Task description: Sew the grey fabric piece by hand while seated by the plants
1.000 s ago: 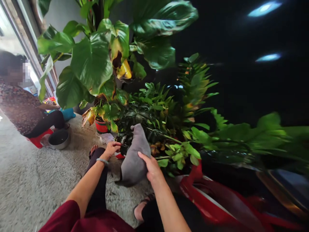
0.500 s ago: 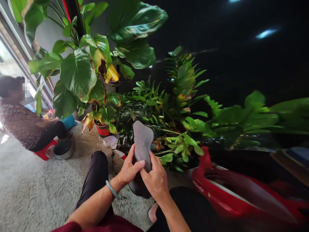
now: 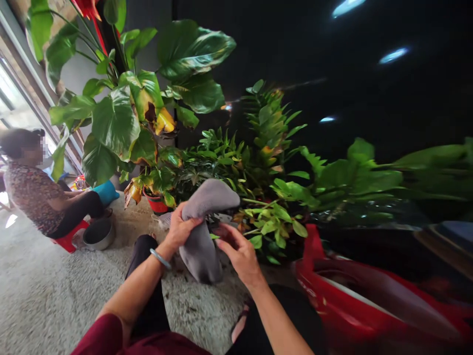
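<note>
A grey sock (image 3: 201, 246), filled out into a bent foot shape, stands in front of me. My left hand (image 3: 184, 228), with a pale bangle at its wrist, is closed around its middle, thumb across the front. The rounded upper end of the sock points right; its lower end is darker underneath. What fills the sock is hidden. To the right of it is my right hand (image 3: 238, 251), fingers curved and thumb apart from the index finger. Its fingertips come close to the sock's edge, and I see nothing held in them.
Leafy potted plants (image 3: 221, 158) line the dark wall ahead. A red bag-like object (image 3: 354, 291) lies at right. On the left a person (image 3: 33, 192) sits on a red stool (image 3: 72, 236) beside a grey pot (image 3: 99, 233). The floor (image 3: 74, 296) is rough concrete.
The sock has turned from upright, sole-like side facing me, to bent sideways with its upper end pointing right. My left hand moved up and left around it; my right hand came off it.
</note>
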A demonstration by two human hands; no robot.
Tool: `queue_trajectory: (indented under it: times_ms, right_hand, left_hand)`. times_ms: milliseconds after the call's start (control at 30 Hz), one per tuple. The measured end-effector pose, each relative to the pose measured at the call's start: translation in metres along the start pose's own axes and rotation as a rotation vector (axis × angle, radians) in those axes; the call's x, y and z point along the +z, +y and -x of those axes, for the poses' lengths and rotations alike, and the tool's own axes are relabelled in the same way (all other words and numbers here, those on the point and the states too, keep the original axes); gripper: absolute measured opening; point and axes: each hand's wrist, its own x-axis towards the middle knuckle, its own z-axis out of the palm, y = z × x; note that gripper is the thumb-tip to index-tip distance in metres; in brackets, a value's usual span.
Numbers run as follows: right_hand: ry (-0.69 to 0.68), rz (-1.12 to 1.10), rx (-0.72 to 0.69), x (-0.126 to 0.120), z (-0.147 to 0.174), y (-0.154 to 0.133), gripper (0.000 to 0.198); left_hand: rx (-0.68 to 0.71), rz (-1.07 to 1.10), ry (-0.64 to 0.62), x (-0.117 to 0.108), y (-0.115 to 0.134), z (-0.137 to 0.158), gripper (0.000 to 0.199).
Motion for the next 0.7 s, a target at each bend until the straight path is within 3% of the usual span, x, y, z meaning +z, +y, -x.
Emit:
queue_trajectory:
  times_ms: [67, 133, 233, 333, 433, 600, 700]
  right_hand:
    - [0.108, -0.019, 0.140, -0.011, -0.013, 0.022, 0.067]
    - [0.133, 0.016, 0.256, -0.020, -0.018, 0.046, 0.081]
    - [0.119, 0.001, 0.310, -0.029, -0.015, 0.075, 0.089]
    - [0.146, -0.107, 0.300, -0.035, -0.013, 0.088, 0.081]
    - [0.156, -0.227, 0.277, -0.038, -0.022, 0.088, 0.064]
    - [0.108, -0.468, 0.301, -0.037, -0.044, 0.077, 0.045]
    - [0.082, -0.571, 0.292, -0.037, -0.046, 0.077, 0.040]
  left_hand:
    - [0.105, -0.092, 0.049, -0.004, 0.023, -0.029, 0.043]
    - [0.187, -0.156, 0.072, -0.003, 0.036, -0.052, 0.046]
    - [0.160, -0.325, 0.009, 0.003, 0.025, -0.058, 0.046]
    - [0.029, -0.496, -0.168, 0.007, -0.003, -0.040, 0.045]
    - [0.037, -0.431, -0.280, 0.011, -0.006, -0.030, 0.051]
    - [0.238, -0.280, -0.092, 0.023, 0.031, -0.065, 0.058]
    - [0.193, -0.403, -0.061, 0.024, 0.021, -0.070, 0.056]
